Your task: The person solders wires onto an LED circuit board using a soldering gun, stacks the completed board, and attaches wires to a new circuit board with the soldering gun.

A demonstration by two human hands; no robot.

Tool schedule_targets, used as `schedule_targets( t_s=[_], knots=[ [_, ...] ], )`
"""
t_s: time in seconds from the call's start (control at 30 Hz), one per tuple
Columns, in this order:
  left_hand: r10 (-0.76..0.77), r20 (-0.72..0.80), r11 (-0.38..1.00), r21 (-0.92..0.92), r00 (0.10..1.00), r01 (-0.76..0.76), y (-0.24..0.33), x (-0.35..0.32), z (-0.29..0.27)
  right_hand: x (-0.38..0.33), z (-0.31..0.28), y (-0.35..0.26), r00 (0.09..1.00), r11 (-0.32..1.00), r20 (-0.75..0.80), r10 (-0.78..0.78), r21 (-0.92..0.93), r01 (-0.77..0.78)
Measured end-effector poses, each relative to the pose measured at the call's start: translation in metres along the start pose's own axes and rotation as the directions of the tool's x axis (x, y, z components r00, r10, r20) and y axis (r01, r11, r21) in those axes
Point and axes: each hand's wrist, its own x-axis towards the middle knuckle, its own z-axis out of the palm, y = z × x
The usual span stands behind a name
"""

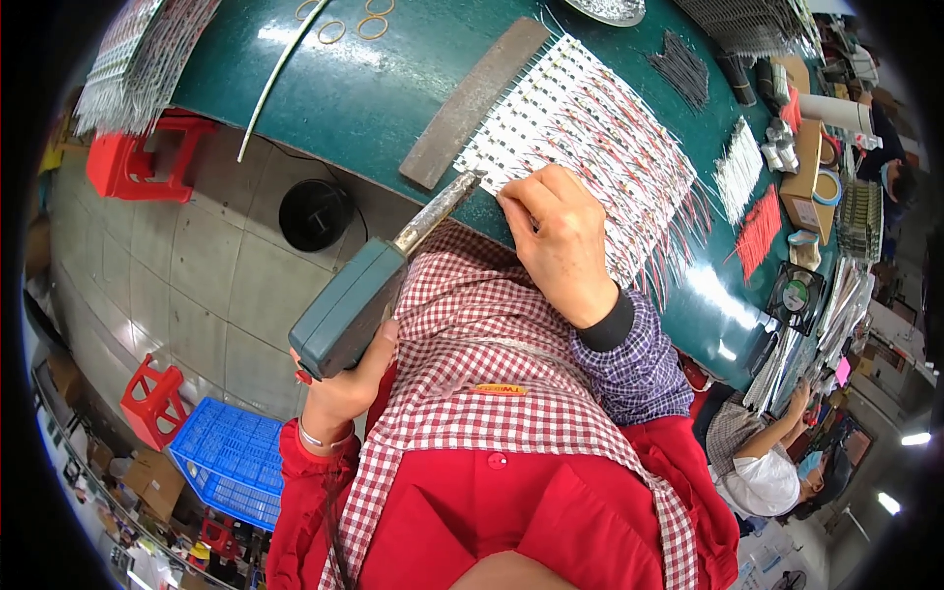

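Observation:
My left hand [352, 379] is wrapped round the handle of a dark green soldering gun [349, 305] with a long, stained metal barrel. Its tip reaches the near left corner of a sheet of white rows [521, 123] with small dark parts and thin red, white and black wires [629, 167]. Just right of the tip, my right hand [560, 231] is closed in a pinch at the sheet's near edge. Whatever lies between those fingertips is too small to make out. Along the sheet's left side lies a brown metal bar [477, 103].
On the green table [275, 88] are a pale rod [280, 79], rings [372, 27], black wires [680, 69], white wires [737, 169] and red wires [757, 233]. A black bin [316, 214], red stools [152, 162] and a blue crate [228, 460] stand on the floor. Another person [767, 462] works at right.

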Motion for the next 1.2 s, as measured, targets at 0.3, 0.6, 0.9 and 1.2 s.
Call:
schedule_targets(
  t_s=[0.3, 0.6, 0.9, 1.2],
  knots=[
    [-0.438, -0.093, 0.722, -0.629, 0.894, 0.288, 0.029, 0.056, -0.010, 0.004, -0.015, -0.011, 0.999, 0.999, 0.028, -0.030, -0.017, 0.031],
    [-0.304, 0.210, 0.537, -0.767, 0.929, 0.350, -0.012, 0.187, -0.005, -0.021, -0.006, -0.009, 0.979, 0.984, 0.187, -0.077, -0.147, 0.105],
    [-0.371, 0.284, 0.475, -0.760, 0.884, 0.443, -0.018, 0.217, -0.001, -0.023, -0.008, -0.009, 0.969, 0.981, 0.226, -0.096, -0.144, 0.131],
    [-0.369, 0.104, 0.149, -0.974, 0.924, 0.170, -0.044, 0.150, -0.017, 0.021, -0.040, -0.013, 0.862, 0.973, 0.476, -0.177, -0.047, 0.225]
  ],
)
